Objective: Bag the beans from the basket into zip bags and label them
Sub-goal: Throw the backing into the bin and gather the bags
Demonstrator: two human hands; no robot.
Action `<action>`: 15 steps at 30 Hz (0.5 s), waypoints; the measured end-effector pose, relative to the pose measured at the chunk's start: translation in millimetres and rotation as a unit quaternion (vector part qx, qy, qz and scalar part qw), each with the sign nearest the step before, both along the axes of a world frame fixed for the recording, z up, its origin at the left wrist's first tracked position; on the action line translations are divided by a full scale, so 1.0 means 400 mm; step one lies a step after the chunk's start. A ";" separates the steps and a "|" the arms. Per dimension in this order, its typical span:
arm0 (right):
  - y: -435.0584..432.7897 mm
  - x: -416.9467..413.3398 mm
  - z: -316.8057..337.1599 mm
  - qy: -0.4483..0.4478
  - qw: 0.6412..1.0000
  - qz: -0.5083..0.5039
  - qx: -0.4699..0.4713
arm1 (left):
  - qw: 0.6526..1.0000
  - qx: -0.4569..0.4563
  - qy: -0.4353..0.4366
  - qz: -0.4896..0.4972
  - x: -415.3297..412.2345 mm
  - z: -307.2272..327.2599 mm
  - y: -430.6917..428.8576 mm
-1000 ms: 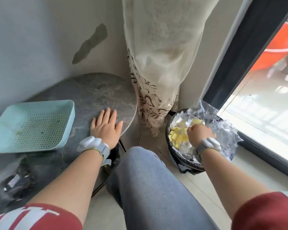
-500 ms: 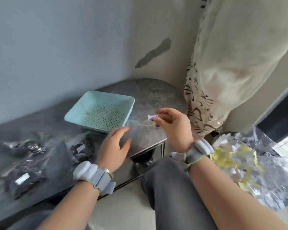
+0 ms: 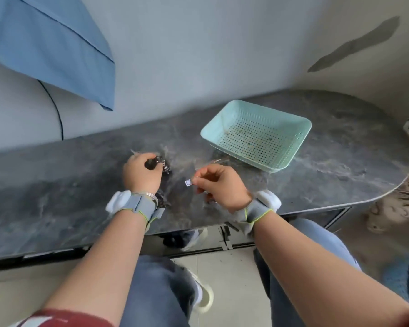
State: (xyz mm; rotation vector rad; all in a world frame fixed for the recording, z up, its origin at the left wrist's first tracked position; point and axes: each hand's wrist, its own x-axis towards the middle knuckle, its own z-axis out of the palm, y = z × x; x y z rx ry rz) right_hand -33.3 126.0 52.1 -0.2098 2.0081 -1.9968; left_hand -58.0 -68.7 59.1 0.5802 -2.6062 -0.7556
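The left hand (image 3: pixel 141 172) grips a zip bag (image 3: pixel 163 166) of dark beans near the middle of the desk (image 3: pixel 57 197). The right hand (image 3: pixel 222 187) pinches a small white label (image 3: pixel 188 183) just to the bag's right. The basket (image 3: pixel 287 159) sits behind, toward the back edge.

The left hand (image 3: pixel 141 173) grips a bean bag (image 3: pixel 165 166) on the table (image 3: pixel 57 185); the right hand (image 3: pixel 223 188) pinches a label (image 3: pixel 188 183).
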 end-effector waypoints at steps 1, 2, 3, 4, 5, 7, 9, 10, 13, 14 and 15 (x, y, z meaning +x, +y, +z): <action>-0.016 -0.002 -0.009 -0.014 1.000 0.019 0.021 | 1.000 -0.013 -0.023 -0.006 -0.006 -0.011 0.004; -0.029 -0.010 -0.020 -0.029 0.998 0.028 0.052 | 0.998 -0.027 -0.048 0.001 -0.015 -0.022 0.007; -0.035 -0.016 -0.024 -0.044 0.996 0.026 0.077 | 0.997 -0.043 -0.068 0.015 -0.022 -0.028 0.010; -0.036 -0.024 -0.028 -0.069 0.994 0.016 0.086 | 0.994 -0.060 -0.083 0.026 -0.030 -0.035 0.008; -0.033 -0.032 -0.026 -0.093 0.993 0.003 0.071 | 0.992 -0.078 -0.093 0.029 -0.035 -0.037 0.007; -0.022 -0.050 -0.018 -0.130 0.991 -0.019 0.033 | 0.989 -0.115 -0.095 0.018 -0.042 -0.037 0.001; -0.012 -0.060 -0.009 -0.132 0.991 -0.026 0.025 | 0.987 -0.138 -0.076 0.006 -0.049 -0.027 -0.003; -0.009 -0.061 -0.003 -0.131 0.991 -0.026 0.027 | 0.987 -0.148 -0.061 -0.001 -0.050 -0.019 -0.003; -0.001 -0.064 0.000 -0.124 0.991 -0.035 0.036 | 0.986 -0.155 -0.040 -0.048 -0.045 0.018 0.010; 0.003 -0.065 0.002 -0.117 0.991 -0.045 0.042 | 0.984 -0.153 -0.042 -0.082 -0.038 0.035 0.019; 0.007 -0.067 0.005 -0.106 0.992 -0.057 0.047 | 0.978 -0.157 -0.052 -0.126 -0.028 0.050 0.030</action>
